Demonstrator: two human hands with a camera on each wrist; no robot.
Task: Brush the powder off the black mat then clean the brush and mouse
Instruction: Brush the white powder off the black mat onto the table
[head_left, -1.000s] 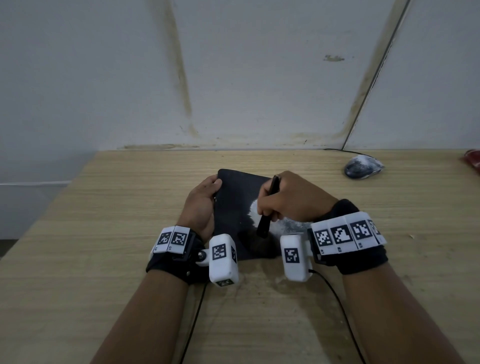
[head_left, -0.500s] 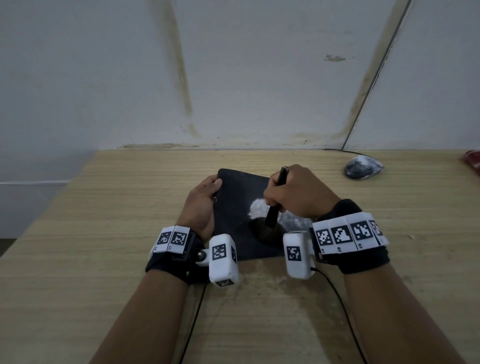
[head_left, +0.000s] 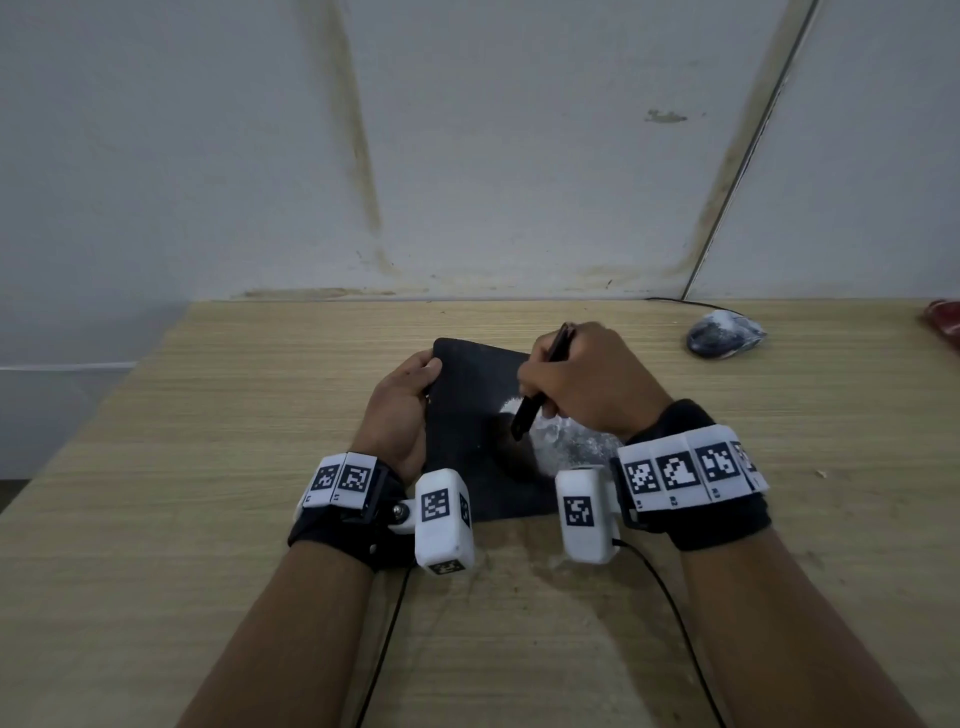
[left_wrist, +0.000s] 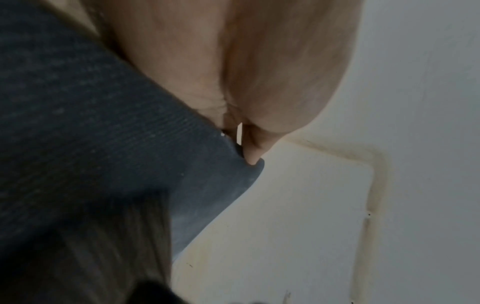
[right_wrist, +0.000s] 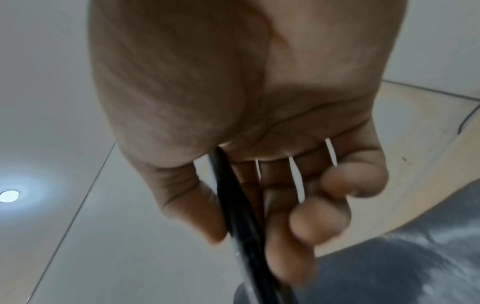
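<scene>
A person is sitting at a wooden table (head_left: 208, 415), seen from a camera on the head. A black mat (head_left: 467, 415) is lying flat on the table in front of them, with a patch of white powder (head_left: 561, 441) spread over its right half. The left hand (head_left: 400, 410) is gripping the mat's left edge, thumb on top and fingers wrapped under the rim. The right hand (head_left: 587, 384) is clamping a slim black brush (head_left: 540, 384) like a pen, the handle tilting up and away while the lower end is pointing down into the powder. The bristle tip is lost in shadow there, so contact with the mat cannot be told. A dark computer mouse (head_left: 724, 335), dusted with white powder, is sitting well apart at the far right of the table, near the wall. The left wrist camera is adding a close look at the thumb (left_wrist: 253, 156) pressing on the mat's (left_wrist: 103, 144) woven surface near a rounded corner. The right wrist camera is showing what the head view hides: the thumb and curled fingers (right_wrist: 319, 224) pinching the brush handle (right_wrist: 239, 216), with powder streaks (right_wrist: 428, 267) on the mat below.
</scene>
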